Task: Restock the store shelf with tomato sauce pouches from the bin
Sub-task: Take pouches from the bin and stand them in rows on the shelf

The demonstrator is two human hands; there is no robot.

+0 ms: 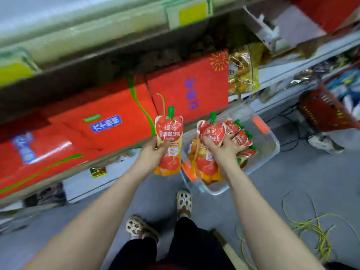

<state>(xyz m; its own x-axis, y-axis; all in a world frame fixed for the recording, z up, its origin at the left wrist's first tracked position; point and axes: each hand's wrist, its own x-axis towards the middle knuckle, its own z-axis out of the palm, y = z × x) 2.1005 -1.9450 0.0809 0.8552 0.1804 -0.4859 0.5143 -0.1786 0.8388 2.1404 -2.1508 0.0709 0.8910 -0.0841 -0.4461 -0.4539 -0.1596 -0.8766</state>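
From the head view, one tomato sauce pouch (169, 141) is being held upright by the left hand (154, 151), its fingers clamped around the pouch's middle, just left of the clear bin (270, 145). A second pouch (209, 147) is being gripped by the right hand (224, 151) above the bin, fingers closed on it. More pouches (241, 137) are being kept inside the bin, below the shelf's red boxes (187, 86).

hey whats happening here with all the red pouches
A person is restocking. Each hand holds one tomato sauce pouch upright: the left hand grips a pouch in front of the shelf's red boxes, and the right hand holds another pouch over the clear plastic bin on the floor, where more pouches lie.
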